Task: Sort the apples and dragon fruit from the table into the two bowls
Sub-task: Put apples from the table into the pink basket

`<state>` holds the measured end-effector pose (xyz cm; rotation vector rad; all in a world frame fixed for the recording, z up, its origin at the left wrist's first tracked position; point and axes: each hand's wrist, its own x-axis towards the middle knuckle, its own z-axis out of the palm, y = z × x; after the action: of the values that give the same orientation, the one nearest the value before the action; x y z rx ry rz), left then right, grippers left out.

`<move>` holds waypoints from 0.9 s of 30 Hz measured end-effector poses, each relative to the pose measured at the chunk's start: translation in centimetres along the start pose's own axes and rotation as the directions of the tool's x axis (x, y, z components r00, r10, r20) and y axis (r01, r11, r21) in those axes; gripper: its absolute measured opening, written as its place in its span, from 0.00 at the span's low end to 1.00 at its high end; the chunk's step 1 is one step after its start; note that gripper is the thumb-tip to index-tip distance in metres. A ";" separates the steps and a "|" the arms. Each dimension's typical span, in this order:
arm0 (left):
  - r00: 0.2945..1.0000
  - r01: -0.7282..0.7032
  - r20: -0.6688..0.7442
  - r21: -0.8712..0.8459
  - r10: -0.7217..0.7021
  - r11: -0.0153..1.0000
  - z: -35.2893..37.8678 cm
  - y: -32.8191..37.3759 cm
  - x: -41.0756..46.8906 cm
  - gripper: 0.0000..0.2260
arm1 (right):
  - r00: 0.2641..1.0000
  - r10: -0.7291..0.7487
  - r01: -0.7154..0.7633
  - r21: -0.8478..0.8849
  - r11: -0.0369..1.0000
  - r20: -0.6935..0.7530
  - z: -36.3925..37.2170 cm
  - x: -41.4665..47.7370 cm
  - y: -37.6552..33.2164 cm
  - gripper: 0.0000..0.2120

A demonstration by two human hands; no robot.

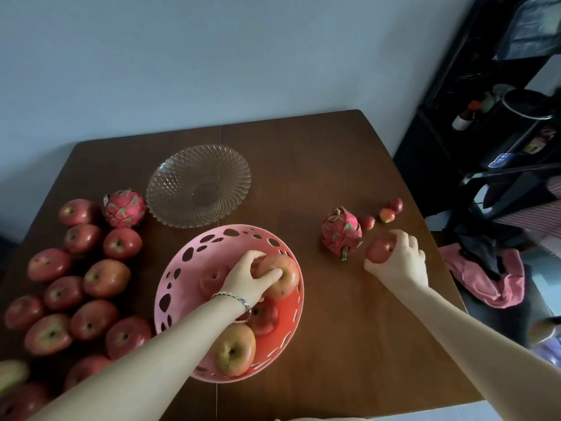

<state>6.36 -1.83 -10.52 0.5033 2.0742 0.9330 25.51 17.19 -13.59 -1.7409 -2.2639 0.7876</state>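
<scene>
Seen from above: a person's left hand (246, 279) reaches into a pink bowl (170, 287), its fingers (271, 274) curled round an apple (290, 279). The right hand (400, 262) grips a second apple (378, 250) on the brown tabletop (318, 165), just beside a dragon fruit (340, 232). Loose apples (106, 278) cluster at the left, near a glass bowl (198, 185).
</scene>
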 end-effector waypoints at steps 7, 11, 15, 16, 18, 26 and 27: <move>0.983 0.138 0.147 -0.192 -0.111 0.972 -1.1 0.3 0.8 0.13 | 0.673 -0.737 0.686 0.321 0.653 0.063 0.1 -8.5 -6.8 0.34; 0.997 0.000 0.072 -0.073 0.005 0.997 -0.9 0.3 0.5 0.12 | 0.534 -0.819 0.796 0.200 0.571 0.209 3.6 -11.5 -7.5 0.37; 0.998 -0.038 0.040 -0.016 0.039 0.999 -0.8 -0.2 -0.1 0.17 | 0.509 -0.821 0.847 0.022 0.532 0.260 5.1 -12.7 -7.3 0.39; 0.998 -0.048 0.042 0.027 0.047 0.998 -0.8 -0.3 -0.2 0.19 | 0.519 -0.815 0.846 -0.015 0.533 0.257 5.3 -12.9 -7.3 0.40; 0.997 -0.067 0.039 0.095 0.063 0.993 -1.0 -0.4 -0.4 0.20 | 0.543 -0.797 0.832 -0.046 0.552 0.265 5.4 -13.0 -7.4 0.41; 0.947 -0.106 0.318 0.468 -0.055 0.877 -4.0 -4.8 -6.1 0.24 | 0.488 -0.779 0.863 -0.081 0.499 0.394 5.1 -12.4 -7.9 0.38; 0.943 -0.164 0.331 0.534 -0.027 0.829 -3.8 -5.4 -6.4 0.26 | 0.463 -0.791 0.879 -0.093 0.467 0.401 5.1 -12.3 -7.9 0.37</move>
<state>7.04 -10.99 -9.87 0.9753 2.0033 0.2269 20.19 2.77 -11.76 -0.2779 -3.0792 0.4937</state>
